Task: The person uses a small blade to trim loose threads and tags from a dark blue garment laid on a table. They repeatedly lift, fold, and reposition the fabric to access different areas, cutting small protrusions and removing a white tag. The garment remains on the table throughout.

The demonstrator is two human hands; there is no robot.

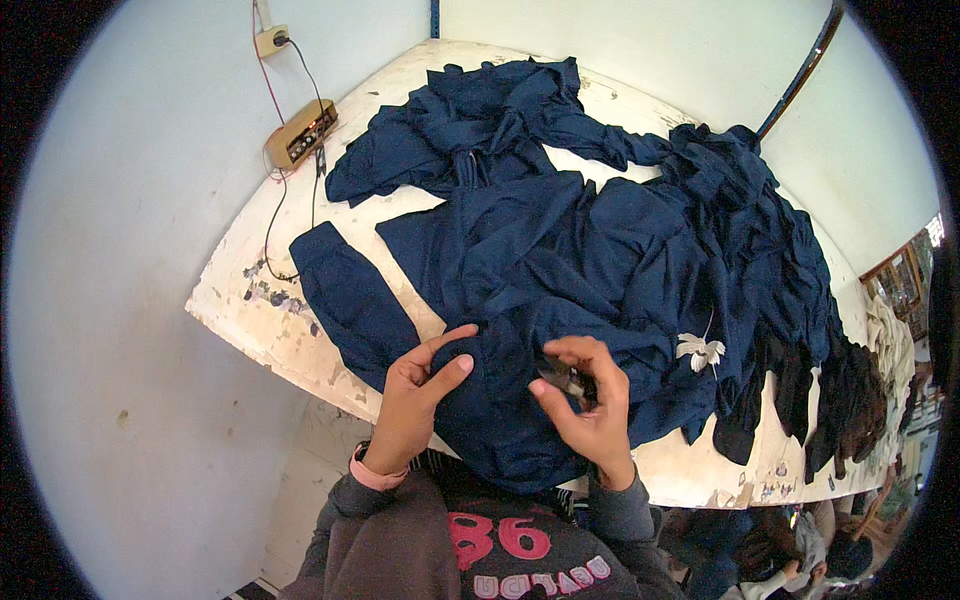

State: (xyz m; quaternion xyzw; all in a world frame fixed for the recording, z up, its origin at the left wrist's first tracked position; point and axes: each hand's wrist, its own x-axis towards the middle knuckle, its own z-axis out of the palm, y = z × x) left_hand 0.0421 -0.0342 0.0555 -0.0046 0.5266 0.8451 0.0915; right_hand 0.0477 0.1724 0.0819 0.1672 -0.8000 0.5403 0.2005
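A navy blue garment hangs over the table's front edge toward my body, its folds spread on the tabletop. My left hand pinches a folded edge of this cloth between thumb and fingers. Just to the right, my right hand curls around a small metal tool, which looks like thread snips; the fingers hide most of it. Thumb and index fingertip are apart, close above the cloth. A sleeve-like navy piece stretches out to the left on the white table.
More navy garments are heaped at the back and right, with black cloth beyond. A white petal-shaped piece lies on the navy cloth. Left, a brown electrical box trails cables from a wall socket. Another person's hands show lower right.
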